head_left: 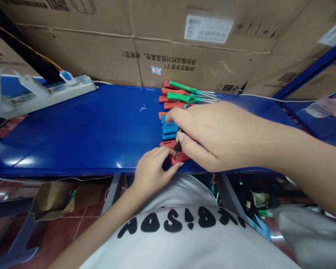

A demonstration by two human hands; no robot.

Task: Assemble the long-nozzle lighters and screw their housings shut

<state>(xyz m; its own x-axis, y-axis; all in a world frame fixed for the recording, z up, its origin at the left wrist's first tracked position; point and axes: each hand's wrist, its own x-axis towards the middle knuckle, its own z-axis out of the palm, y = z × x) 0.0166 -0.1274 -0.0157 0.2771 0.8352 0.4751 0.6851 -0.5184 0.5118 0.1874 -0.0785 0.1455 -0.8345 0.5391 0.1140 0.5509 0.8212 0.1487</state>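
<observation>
Several long-nosed lighters lie side by side on the blue tabletop. At the near end is a red lighter (180, 157), and my left hand (154, 168) pinches its rounded end between thumb and fingers near the table edge. My right hand (212, 132) reaches over the row, its fingers closed around a small black-and-yellow screwdriver-like tool (178, 146). The tool's thin lower end points down at the red lighter beside my left fingertips; whether it touches is hard to see. Beyond lie blue lighters (169, 129), partly under my right hand, then red and green lighters (182, 98) with metal stems.
A white power strip (50, 95) with plugs and cables is on the left of the table (72, 134). Tiny pale bits (142, 108) lie left of the row. Large cardboard boxes (100, 45) stand along the back. Below at left is an open cardboard box (54, 200).
</observation>
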